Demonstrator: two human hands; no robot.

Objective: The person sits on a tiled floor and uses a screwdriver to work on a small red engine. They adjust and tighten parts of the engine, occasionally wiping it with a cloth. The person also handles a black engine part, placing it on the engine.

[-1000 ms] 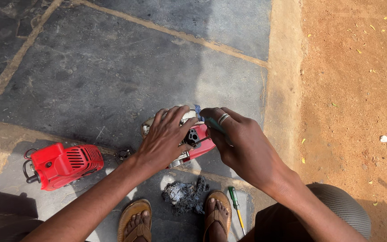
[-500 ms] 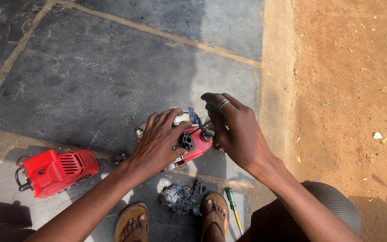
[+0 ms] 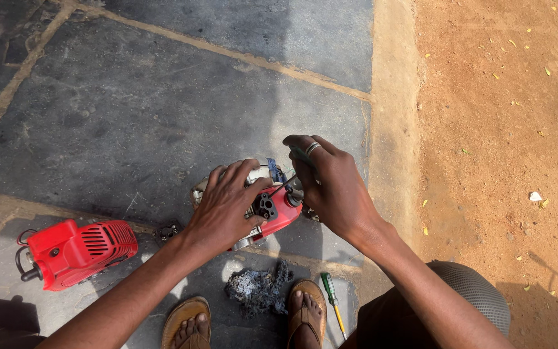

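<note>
A small red engine [image 3: 278,212] with a black part on its side rests on the stone paving in front of my feet. My left hand [image 3: 226,205] lies over its top with fingers spread, holding it down. My right hand [image 3: 330,184], with a ring on one finger, grips a green-handled tool [image 3: 299,155] whose thin shaft points into the engine's right end. The tool's tip is hidden behind the engine body and my fingers.
A red vented engine cover [image 3: 75,251] lies to the left. A dark grey rag [image 3: 258,289] sits between my sandalled feet. A green-and-yellow screwdriver [image 3: 332,302] lies by my right foot. Bare reddish soil [image 3: 505,129] borders the paving on the right.
My right hand has shifted slightly rightward and upward on the tool, and its green handle now shows. My left hand stays on the engine. The view has drifted a little.
</note>
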